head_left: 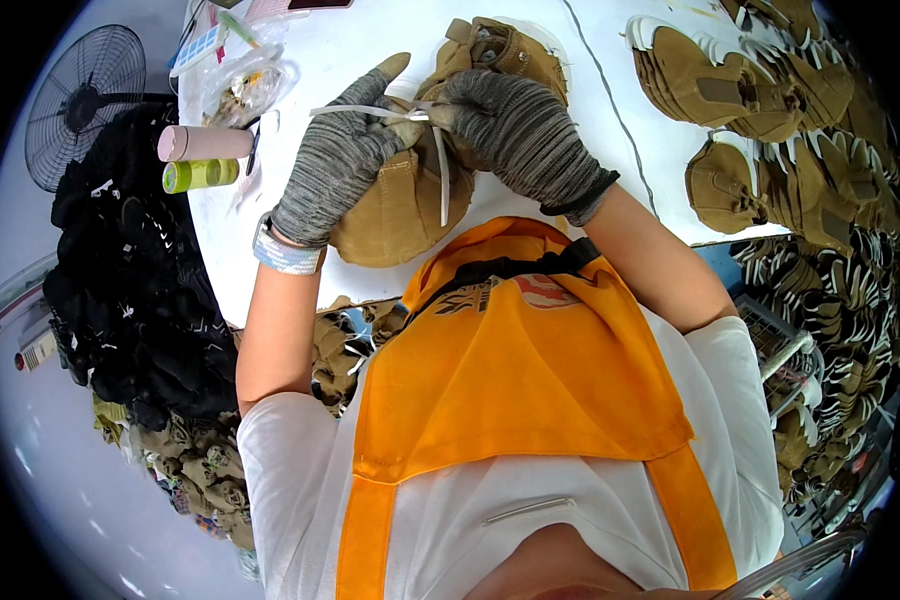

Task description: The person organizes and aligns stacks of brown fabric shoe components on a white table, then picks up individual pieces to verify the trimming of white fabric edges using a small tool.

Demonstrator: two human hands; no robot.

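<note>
Both my hands wear grey striped knit gloves with some bare or tan fingertips. My left hand [335, 175] pinches a flat white lace [443, 185] against its thumb, its index finger stretched away. From the other side my right hand [525, 135] grips the same lace close to a small knot or crossing. One lace end sticks out leftward over the left hand, the other hangs down. Just beneath lies a tan shoe upper [395, 215], its toe toward me. A second tan upper [515, 65], with lace holes, sits behind my right hand and is partly hidden by it.
The white table [610, 190] carries stacked tan uppers [695, 80] at right. A pink bottle [205, 143], a green-yellow container [200, 175] and a plastic bag [250, 85] stand at left. Black pieces [135, 260] pile beside the table near a fan [85, 105]. More uppers fill the lower right.
</note>
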